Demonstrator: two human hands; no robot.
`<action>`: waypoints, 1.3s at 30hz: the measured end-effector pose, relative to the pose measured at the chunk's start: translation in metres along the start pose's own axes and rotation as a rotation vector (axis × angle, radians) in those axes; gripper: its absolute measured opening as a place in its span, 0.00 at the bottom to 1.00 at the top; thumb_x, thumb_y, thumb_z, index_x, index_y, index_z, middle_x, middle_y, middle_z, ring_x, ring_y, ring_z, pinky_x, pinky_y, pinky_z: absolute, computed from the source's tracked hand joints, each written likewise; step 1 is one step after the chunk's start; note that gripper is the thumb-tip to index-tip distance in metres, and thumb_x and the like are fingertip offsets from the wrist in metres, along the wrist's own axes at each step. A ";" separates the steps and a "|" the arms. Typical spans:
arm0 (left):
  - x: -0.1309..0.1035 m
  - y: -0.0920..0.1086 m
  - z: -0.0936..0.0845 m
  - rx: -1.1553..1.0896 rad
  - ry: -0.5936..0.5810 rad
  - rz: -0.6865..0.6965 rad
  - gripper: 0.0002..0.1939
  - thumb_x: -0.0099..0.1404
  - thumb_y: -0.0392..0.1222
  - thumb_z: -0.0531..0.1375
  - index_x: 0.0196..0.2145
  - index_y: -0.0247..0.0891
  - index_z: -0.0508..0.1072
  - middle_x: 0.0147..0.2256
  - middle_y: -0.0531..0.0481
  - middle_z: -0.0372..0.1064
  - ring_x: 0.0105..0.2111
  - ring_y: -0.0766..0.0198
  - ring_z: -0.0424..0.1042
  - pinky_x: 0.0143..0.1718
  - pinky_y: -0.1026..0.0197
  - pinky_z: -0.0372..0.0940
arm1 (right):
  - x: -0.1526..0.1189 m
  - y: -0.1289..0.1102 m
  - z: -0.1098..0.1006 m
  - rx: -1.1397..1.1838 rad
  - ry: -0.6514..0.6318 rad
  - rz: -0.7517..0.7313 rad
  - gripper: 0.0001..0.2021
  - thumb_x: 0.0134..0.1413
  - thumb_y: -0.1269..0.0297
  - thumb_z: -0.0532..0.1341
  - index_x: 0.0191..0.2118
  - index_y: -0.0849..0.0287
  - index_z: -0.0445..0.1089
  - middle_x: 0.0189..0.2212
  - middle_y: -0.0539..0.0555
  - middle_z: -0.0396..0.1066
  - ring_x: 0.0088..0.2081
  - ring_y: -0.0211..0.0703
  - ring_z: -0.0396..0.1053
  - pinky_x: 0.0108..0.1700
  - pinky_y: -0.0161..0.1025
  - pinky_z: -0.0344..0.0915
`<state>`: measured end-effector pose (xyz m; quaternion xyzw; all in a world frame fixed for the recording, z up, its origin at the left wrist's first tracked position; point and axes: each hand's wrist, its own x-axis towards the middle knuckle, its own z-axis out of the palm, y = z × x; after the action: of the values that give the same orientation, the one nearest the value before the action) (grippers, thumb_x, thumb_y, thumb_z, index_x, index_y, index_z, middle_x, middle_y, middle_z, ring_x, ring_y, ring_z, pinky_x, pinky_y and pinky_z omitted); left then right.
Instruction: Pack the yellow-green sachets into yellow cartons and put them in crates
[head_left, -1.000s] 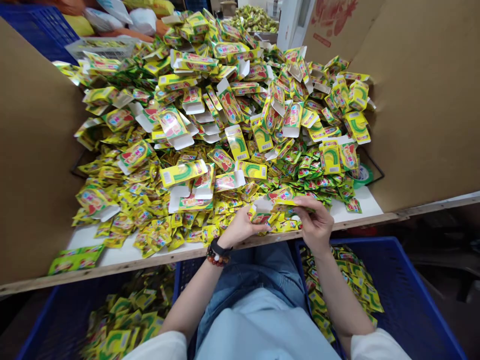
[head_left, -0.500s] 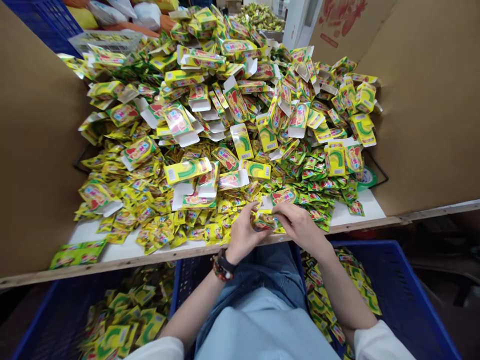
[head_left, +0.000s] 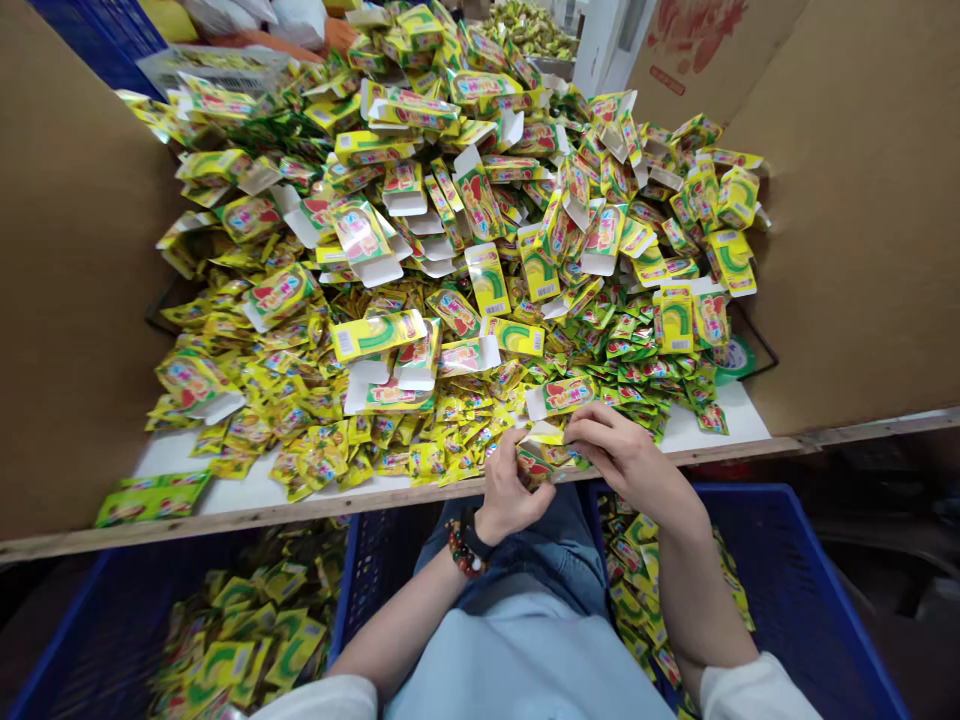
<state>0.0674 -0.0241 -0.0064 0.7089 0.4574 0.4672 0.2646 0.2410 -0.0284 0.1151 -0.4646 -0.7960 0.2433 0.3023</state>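
Note:
My left hand [head_left: 514, 490], with a dark band and a beaded bracelet at the wrist, is closed around a small printed candy box [head_left: 534, 462] at the table's front edge. The box's open end points up and to the right. My right hand [head_left: 626, 455] has its fingertips pinched together at that open end; what they grip is hidden. Just beyond both hands another candy box [head_left: 568, 396] lies on the pile with its white flap out. Yellow candy sachets [head_left: 450, 458] spread to the left of my hands, and green sachets [head_left: 637, 415] lie to the right.
A tall heap of open candy boxes [head_left: 480, 200] covers the table [head_left: 739, 405]. Cardboard walls [head_left: 862, 230] stand at both sides. Below the front edge are two blue crates [head_left: 806, 580] with filled boxes [head_left: 251, 625]. A green strip of sachets [head_left: 154, 497] lies front left.
Both hands have shifted slightly right with the box. My right hand has drawn a little away from my left, and the box's open end now shows more.

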 end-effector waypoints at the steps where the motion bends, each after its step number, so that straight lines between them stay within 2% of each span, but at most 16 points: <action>1: -0.001 0.001 0.001 -0.021 -0.012 -0.027 0.28 0.47 0.36 0.59 0.49 0.38 0.61 0.35 0.50 0.66 0.32 0.61 0.69 0.35 0.58 0.67 | -0.001 -0.001 0.000 -0.002 0.007 -0.002 0.09 0.65 0.72 0.52 0.39 0.57 0.69 0.37 0.54 0.66 0.39 0.39 0.68 0.42 0.35 0.65; 3: -0.003 0.003 0.002 -0.028 -0.016 -0.033 0.29 0.47 0.36 0.58 0.49 0.38 0.61 0.37 0.49 0.66 0.34 0.61 0.69 0.36 0.57 0.67 | -0.003 -0.003 0.001 -0.035 0.010 0.007 0.09 0.65 0.72 0.51 0.39 0.57 0.69 0.38 0.54 0.67 0.39 0.39 0.68 0.41 0.35 0.65; 8: -0.008 0.005 0.005 0.131 -0.029 0.150 0.28 0.47 0.37 0.58 0.49 0.38 0.61 0.37 0.47 0.66 0.35 0.57 0.70 0.36 0.54 0.68 | -0.004 -0.015 0.013 -0.326 -0.099 0.090 0.12 0.62 0.76 0.51 0.37 0.56 0.69 0.38 0.53 0.67 0.35 0.39 0.67 0.37 0.34 0.64; 10: -0.008 0.005 0.006 0.162 -0.048 0.169 0.28 0.48 0.37 0.59 0.50 0.37 0.61 0.36 0.46 0.67 0.35 0.56 0.70 0.36 0.54 0.68 | -0.001 -0.019 0.021 -0.440 -0.094 0.108 0.12 0.61 0.77 0.51 0.36 0.55 0.69 0.37 0.53 0.67 0.33 0.40 0.67 0.35 0.34 0.64; 13: -0.007 0.002 0.006 0.151 -0.061 0.124 0.31 0.51 0.40 0.60 0.53 0.36 0.59 0.38 0.45 0.68 0.35 0.56 0.71 0.36 0.53 0.69 | 0.004 -0.013 0.039 -0.474 0.011 0.070 0.13 0.62 0.76 0.52 0.44 0.55 0.70 0.38 0.56 0.68 0.34 0.43 0.67 0.36 0.37 0.65; 16: -0.007 -0.001 0.003 0.093 -0.081 0.064 0.33 0.52 0.40 0.60 0.56 0.36 0.57 0.41 0.43 0.70 0.37 0.56 0.73 0.38 0.53 0.70 | 0.004 0.000 0.062 -0.405 0.209 0.008 0.14 0.63 0.72 0.54 0.52 0.57 0.69 0.36 0.58 0.72 0.40 0.48 0.68 0.42 0.43 0.65; 18: -0.007 -0.002 0.002 0.049 -0.071 0.055 0.33 0.53 0.40 0.59 0.56 0.37 0.57 0.44 0.42 0.70 0.40 0.55 0.73 0.41 0.53 0.70 | 0.001 0.007 0.077 -0.363 0.355 0.019 0.12 0.63 0.69 0.57 0.49 0.56 0.72 0.35 0.57 0.76 0.42 0.50 0.69 0.47 0.48 0.61; 20: -0.009 -0.003 0.001 0.025 -0.042 0.075 0.33 0.54 0.39 0.59 0.57 0.37 0.57 0.47 0.41 0.69 0.44 0.54 0.73 0.45 0.51 0.70 | -0.004 0.008 0.087 -0.308 0.439 0.055 0.10 0.62 0.67 0.59 0.47 0.54 0.73 0.36 0.54 0.78 0.45 0.52 0.70 0.50 0.52 0.57; 25: -0.013 -0.006 0.001 0.046 -0.026 0.132 0.36 0.56 0.41 0.58 0.61 0.37 0.52 0.51 0.38 0.67 0.49 0.52 0.71 0.49 0.49 0.69 | -0.014 -0.002 0.093 -0.272 0.403 0.080 0.15 0.62 0.73 0.54 0.49 0.50 0.73 0.43 0.51 0.78 0.56 0.53 0.65 0.56 0.56 0.48; 28: -0.016 -0.009 0.003 0.078 -0.028 0.138 0.37 0.58 0.44 0.58 0.63 0.38 0.50 0.52 0.37 0.66 0.49 0.51 0.72 0.49 0.48 0.70 | -0.016 -0.006 0.093 -0.272 0.433 0.116 0.17 0.61 0.76 0.53 0.47 0.52 0.74 0.40 0.51 0.79 0.58 0.52 0.64 0.60 0.58 0.42; 30: -0.018 -0.012 0.004 0.088 -0.015 0.146 0.38 0.59 0.44 0.57 0.63 0.37 0.47 0.53 0.35 0.65 0.48 0.49 0.72 0.47 0.48 0.70 | -0.017 -0.007 0.094 -0.197 0.391 0.119 0.16 0.61 0.75 0.52 0.46 0.52 0.73 0.39 0.51 0.79 0.58 0.52 0.65 0.62 0.60 0.39; 32: -0.020 -0.015 0.005 0.092 0.004 0.149 0.37 0.60 0.43 0.57 0.63 0.37 0.45 0.52 0.35 0.65 0.48 0.50 0.72 0.46 0.48 0.70 | -0.018 -0.005 0.096 -0.079 0.381 0.127 0.16 0.62 0.72 0.52 0.49 0.52 0.72 0.44 0.53 0.78 0.60 0.52 0.64 0.64 0.61 0.39; 34: -0.022 -0.018 0.007 0.086 0.032 0.174 0.36 0.60 0.41 0.57 0.62 0.39 0.46 0.51 0.37 0.65 0.48 0.50 0.72 0.46 0.48 0.70 | -0.019 0.000 0.097 0.091 0.469 0.198 0.18 0.61 0.68 0.54 0.56 0.53 0.68 0.52 0.56 0.73 0.64 0.51 0.59 0.65 0.59 0.45; 36: -0.023 -0.020 0.008 0.072 0.061 0.232 0.33 0.58 0.39 0.57 0.59 0.42 0.48 0.51 0.38 0.64 0.49 0.51 0.71 0.45 0.48 0.69 | -0.017 0.007 0.099 0.345 0.506 0.327 0.23 0.59 0.63 0.57 0.60 0.54 0.64 0.57 0.57 0.70 0.63 0.50 0.60 0.63 0.55 0.56; 39: -0.022 -0.022 0.010 0.059 0.063 0.292 0.33 0.57 0.38 0.57 0.57 0.43 0.48 0.53 0.38 0.61 0.50 0.52 0.69 0.47 0.48 0.69 | -0.014 0.014 0.099 0.753 0.299 0.458 0.21 0.57 0.57 0.59 0.55 0.55 0.71 0.52 0.56 0.74 0.55 0.52 0.70 0.57 0.51 0.66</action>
<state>0.0642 -0.0333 -0.0373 0.7602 0.3711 0.5092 0.1584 0.1848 -0.0445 0.0331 -0.5163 -0.4768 0.5061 0.4999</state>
